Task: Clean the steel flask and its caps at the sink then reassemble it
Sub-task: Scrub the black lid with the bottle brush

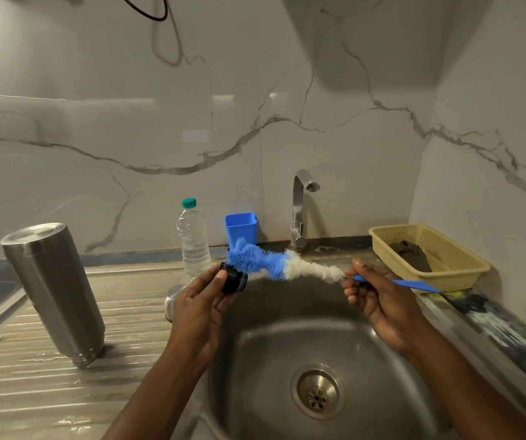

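**Brush on the black cap, over the sink**

At the bottom centre of the frame lies the sink [287, 344], its drain [317, 393] low and right of middle. Both my forearms reach up over it.

My left hand [198, 309] sits just left of centre, fingers curled around a small black cap [234, 277], my thumb pressed on its near edge. My right hand [372, 296], right of centre, pinches the blue handle of a bottle brush [283, 265] between thumb and fingers. The brush runs leftward across the basin, white bristles near my right hand, blue ones at the tip, and that tip touches the top of the cap.

Behind my left hand a steel cap [172, 301] rests on the drainboard, partly hidden. At the left the flask [53, 290] stands upside down on the ribbed drainboard, well apart from my hands.

Further back, along the wall, stand a water bottle [193, 239] with a green lid, a blue cup [241, 228] and the tap [301, 208]. At the right edge a yellow basket [464, 265] holds a dark cloth [410, 254].
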Demonstrator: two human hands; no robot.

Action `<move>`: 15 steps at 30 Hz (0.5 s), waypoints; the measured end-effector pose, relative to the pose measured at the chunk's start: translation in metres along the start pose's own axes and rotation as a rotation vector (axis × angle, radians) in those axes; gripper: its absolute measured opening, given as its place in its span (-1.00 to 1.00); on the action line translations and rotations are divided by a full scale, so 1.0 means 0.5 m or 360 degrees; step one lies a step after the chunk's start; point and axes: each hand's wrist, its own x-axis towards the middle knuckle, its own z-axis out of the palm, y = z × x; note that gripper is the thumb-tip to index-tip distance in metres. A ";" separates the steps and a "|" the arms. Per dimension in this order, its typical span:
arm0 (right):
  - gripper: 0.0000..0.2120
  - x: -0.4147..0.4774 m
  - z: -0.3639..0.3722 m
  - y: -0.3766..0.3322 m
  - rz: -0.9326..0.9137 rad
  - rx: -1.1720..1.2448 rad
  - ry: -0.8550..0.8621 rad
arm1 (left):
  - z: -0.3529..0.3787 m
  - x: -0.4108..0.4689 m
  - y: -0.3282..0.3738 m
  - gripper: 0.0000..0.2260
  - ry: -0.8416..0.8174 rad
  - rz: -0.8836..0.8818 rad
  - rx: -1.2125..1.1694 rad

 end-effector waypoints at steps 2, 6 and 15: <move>-0.76 0.001 0.006 0.009 0.0015 0.0003 -0.0005 | 0.005 -0.005 -0.003 -0.77 -0.0011 -0.0028 -0.0010; -0.75 0.001 0.006 -0.001 0.0009 -0.0002 0.0008 | -0.002 -0.001 0.004 -0.76 0.0010 -0.0019 0.0014; -0.75 0.002 0.001 -0.002 0.0000 -0.0016 0.0001 | 0.008 -0.011 0.000 -0.73 -0.0064 -0.0146 0.0005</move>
